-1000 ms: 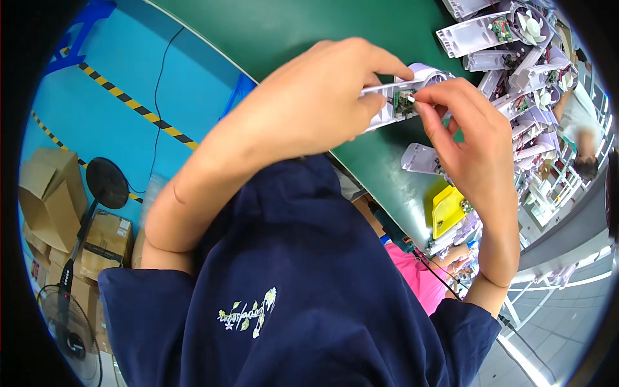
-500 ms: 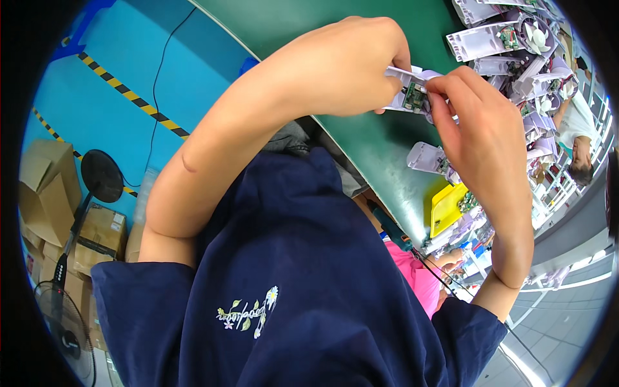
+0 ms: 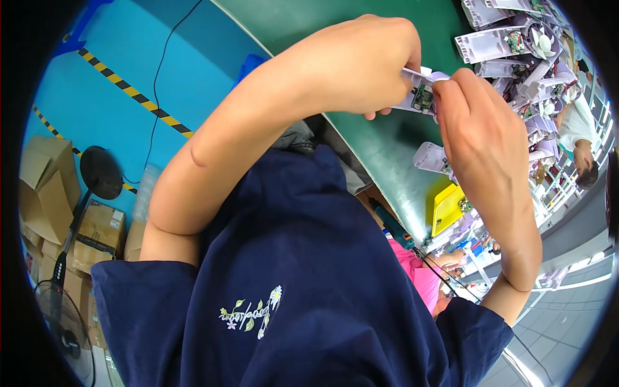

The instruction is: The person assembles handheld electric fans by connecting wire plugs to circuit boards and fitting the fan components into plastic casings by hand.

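Above the green table (image 3: pixel 361 138), my left hand (image 3: pixel 380 64) is closed around one end of a pale lilac plastic handheld-fan housing (image 3: pixel 406 102). A small green circuit board (image 3: pixel 423 97) sits inside the housing. At the opposite end, my right hand (image 3: pixel 483 122) has its fingers bent and pressed together on the housing's edge beside the board. Its fingertips are partly hidden behind the knuckles, so any small part between them cannot be made out. Another lilac housing piece (image 3: pixel 431 157) lies on the table below my hands.
Several fan housings with white blades (image 3: pixel 493 45) crowd the table's right side. A yellow tray (image 3: pixel 446 209) holds small boards. Near the table edge is a dark green power screwdriver (image 3: pixel 390 222) with a cable. Across the table's far side are other people, one in pink (image 3: pixel 419 274).
Both hands and the housing appear slightly farther right, as does the table. My right fingers have turned and closed more over the housing's end, covering more of it.
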Available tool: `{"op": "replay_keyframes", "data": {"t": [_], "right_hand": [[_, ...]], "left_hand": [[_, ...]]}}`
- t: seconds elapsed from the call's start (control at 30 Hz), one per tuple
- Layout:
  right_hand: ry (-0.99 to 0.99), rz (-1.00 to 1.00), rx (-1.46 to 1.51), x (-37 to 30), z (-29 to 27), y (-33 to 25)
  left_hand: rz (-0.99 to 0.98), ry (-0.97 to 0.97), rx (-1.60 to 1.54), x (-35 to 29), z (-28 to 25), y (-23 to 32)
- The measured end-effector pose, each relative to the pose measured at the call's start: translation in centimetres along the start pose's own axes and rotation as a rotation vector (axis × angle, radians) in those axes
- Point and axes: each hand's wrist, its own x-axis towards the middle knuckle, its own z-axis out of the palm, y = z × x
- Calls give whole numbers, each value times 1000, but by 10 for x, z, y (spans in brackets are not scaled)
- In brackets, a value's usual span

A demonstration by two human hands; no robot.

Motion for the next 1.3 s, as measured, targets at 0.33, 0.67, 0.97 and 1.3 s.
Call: {"op": "replay_keyframes", "data": {"t": [0.33, 0.67, 0.97, 1.3], "right_hand": [[56, 51, -105, 0, 11, -15], [69, 257, 664, -5, 17, 19], [9, 183, 537, 7, 10, 20], [-60, 275, 544, 4, 12, 20]], "left_hand": [[54, 24, 85, 1, 3, -4], [33, 14, 31, 2, 2, 0], [135, 85, 138, 0, 5, -9], [119, 14, 114, 8, 8, -22]]}}
